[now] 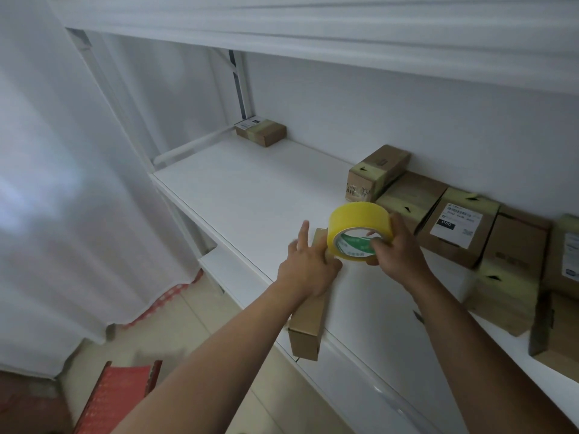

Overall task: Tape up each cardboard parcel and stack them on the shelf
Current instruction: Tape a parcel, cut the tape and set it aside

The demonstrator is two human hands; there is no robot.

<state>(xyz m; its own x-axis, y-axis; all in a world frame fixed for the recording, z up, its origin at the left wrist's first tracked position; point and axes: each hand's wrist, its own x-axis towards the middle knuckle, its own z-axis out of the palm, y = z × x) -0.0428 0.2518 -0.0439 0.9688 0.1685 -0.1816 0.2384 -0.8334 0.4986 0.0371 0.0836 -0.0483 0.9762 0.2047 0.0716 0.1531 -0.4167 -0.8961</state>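
A white shelf (250,189) is running along a pale wall, with another white board overhead and a sheer white curtain (62,183) hanging at the left over a tiled floor. A red patterned mat (119,389) is lying on the floor at the lower left.

At the shelf's front edge a long narrow cardboard parcel (308,327) is resting, its near end jutting out past the edge. The left hand (305,264) is lying on the parcel's far end, fingers mostly straight and spread, the index finger lifting upward; it is pressing rather than curling round anything. The right hand (396,249) is gripping a roll of yellow tape (357,231), fingers hooked through the core and the thumb on the outer rim, holding the roll just above the far end of the parcel and touching the left hand's fingers.

Along the wall to the right, a cluster of taped parcels (454,223) is sitting packed together, some stacked, several showing yellowish tape bands and one showing a white shipping label. A small taped box (261,132) is sitting alone at the far left back corner of the shelf, well apart from the others.
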